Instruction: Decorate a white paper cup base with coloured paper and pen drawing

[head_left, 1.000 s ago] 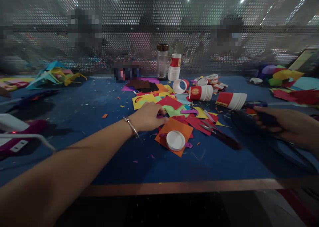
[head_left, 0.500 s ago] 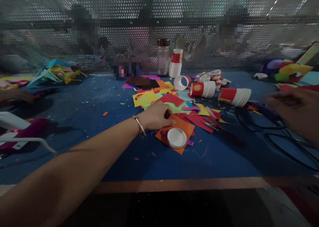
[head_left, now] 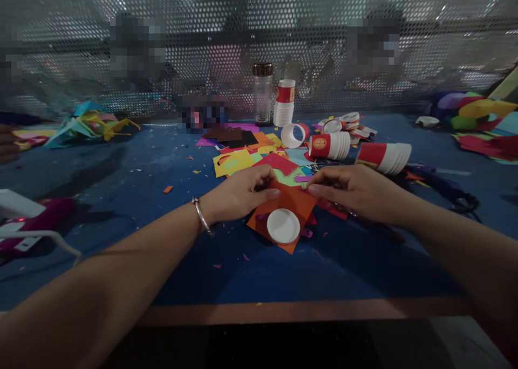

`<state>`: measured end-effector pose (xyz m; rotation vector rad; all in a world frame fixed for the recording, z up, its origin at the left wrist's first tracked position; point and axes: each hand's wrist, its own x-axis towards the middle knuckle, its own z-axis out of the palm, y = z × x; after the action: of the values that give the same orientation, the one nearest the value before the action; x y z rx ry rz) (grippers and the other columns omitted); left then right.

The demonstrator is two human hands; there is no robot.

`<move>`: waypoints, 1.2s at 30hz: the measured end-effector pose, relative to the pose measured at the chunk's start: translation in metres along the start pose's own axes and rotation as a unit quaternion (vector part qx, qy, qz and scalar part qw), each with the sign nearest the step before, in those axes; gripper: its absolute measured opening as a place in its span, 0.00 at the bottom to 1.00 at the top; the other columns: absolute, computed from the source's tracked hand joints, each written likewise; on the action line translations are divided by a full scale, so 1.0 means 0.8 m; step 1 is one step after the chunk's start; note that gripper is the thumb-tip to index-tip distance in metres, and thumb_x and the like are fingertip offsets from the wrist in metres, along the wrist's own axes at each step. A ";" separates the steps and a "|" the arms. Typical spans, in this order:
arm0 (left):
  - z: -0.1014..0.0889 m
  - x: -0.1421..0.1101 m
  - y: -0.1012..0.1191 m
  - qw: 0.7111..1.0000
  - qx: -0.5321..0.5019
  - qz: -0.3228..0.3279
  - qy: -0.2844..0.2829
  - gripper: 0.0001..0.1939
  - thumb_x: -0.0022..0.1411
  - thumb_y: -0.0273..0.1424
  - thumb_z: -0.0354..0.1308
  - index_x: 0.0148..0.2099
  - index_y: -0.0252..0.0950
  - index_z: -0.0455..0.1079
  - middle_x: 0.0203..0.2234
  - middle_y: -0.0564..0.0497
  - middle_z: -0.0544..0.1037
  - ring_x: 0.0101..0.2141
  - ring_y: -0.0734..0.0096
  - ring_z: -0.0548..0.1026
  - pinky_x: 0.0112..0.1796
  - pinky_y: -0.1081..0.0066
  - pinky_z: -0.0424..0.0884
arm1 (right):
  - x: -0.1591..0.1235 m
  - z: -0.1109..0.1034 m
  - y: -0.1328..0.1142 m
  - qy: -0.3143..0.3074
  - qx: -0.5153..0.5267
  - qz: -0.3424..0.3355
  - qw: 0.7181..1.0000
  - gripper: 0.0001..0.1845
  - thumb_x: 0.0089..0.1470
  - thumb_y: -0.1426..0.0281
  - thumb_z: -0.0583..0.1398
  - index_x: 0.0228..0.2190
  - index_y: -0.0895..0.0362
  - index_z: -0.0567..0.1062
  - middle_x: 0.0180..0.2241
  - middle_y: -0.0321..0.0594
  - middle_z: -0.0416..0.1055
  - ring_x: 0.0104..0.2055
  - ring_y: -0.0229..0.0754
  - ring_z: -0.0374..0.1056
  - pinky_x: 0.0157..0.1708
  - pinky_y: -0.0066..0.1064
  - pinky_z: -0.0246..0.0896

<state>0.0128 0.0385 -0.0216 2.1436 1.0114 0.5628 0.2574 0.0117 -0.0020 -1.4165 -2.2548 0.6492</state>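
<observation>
My left hand (head_left: 251, 193) pinches the upper left edge of a square sheet of orange paper (head_left: 294, 203), thumb on top. At the sheet's upper right corner, the closed fingertips of my right hand (head_left: 352, 188) hold the paper. A shallow white disc with a rim (head_left: 283, 226), like the cut-off bottom of a paper cup, rests on the lower part of the sheet. A small purple paper piece (head_left: 307, 232) pokes out from beneath the sheet. Scissors (head_left: 378, 226) lie partly hidden under my right wrist.
Behind my hands are coloured paper scraps (head_left: 234, 163), tipped red-and-white paper cups (head_left: 329, 145), a cup stack (head_left: 284, 110) and a glass bottle (head_left: 263, 96). A dark blue corded tool (head_left: 441, 185) lies right, a purple power strip (head_left: 44, 223) left. A co-worker's hand (head_left: 8, 142) shows far left.
My right hand has come in from the right, away from the corded tool, to the orange paper's corner. My left hand stays on the sheet. The co-worker's hand has drawn back leftward.
</observation>
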 end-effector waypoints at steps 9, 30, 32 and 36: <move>-0.001 -0.003 0.007 0.987 -0.155 -0.012 0.032 0.06 0.66 0.33 0.55 0.43 0.36 0.65 0.32 0.52 0.78 0.29 0.74 0.74 0.31 0.73 0.71 | 0.009 -0.002 -0.013 0.002 0.092 0.004 0.996 0.20 0.55 0.53 0.64 0.22 0.53 0.70 0.17 0.30 0.65 0.20 0.35 0.59 0.22 0.30 0.49; -0.005 -0.007 0.006 0.924 -0.342 -0.167 -0.028 0.16 0.51 0.34 0.73 0.41 0.32 0.78 0.33 0.46 0.83 0.29 0.73 0.78 0.30 0.76 0.71 | 0.013 0.005 -0.007 0.117 0.196 0.063 0.972 0.18 0.56 0.53 0.64 0.36 0.55 0.76 0.24 0.36 0.75 0.19 0.34 0.66 0.15 0.26 0.56; -0.004 -0.006 0.006 0.911 -0.376 -0.168 -0.020 0.14 0.52 0.32 0.73 0.39 0.31 0.78 0.32 0.47 0.83 0.29 0.74 0.79 0.28 0.78 0.70 | 0.009 0.007 -0.005 0.125 0.203 0.065 0.969 0.18 0.56 0.55 0.64 0.39 0.56 0.76 0.23 0.36 0.75 0.19 0.34 0.66 0.15 0.25 0.57; -0.005 -0.004 0.004 0.895 -0.409 -0.178 0.015 0.14 0.54 0.35 0.72 0.39 0.31 0.79 0.31 0.46 0.83 0.27 0.73 0.80 0.25 0.80 0.68 | 0.004 0.010 -0.005 0.138 0.216 0.055 0.965 0.18 0.57 0.58 0.64 0.42 0.58 0.75 0.22 0.35 0.75 0.17 0.33 0.65 0.15 0.24 0.55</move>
<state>0.0101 0.0355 -0.0169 1.1798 0.9252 0.6837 0.2482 0.0118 -0.0061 -1.3206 -1.7019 0.8589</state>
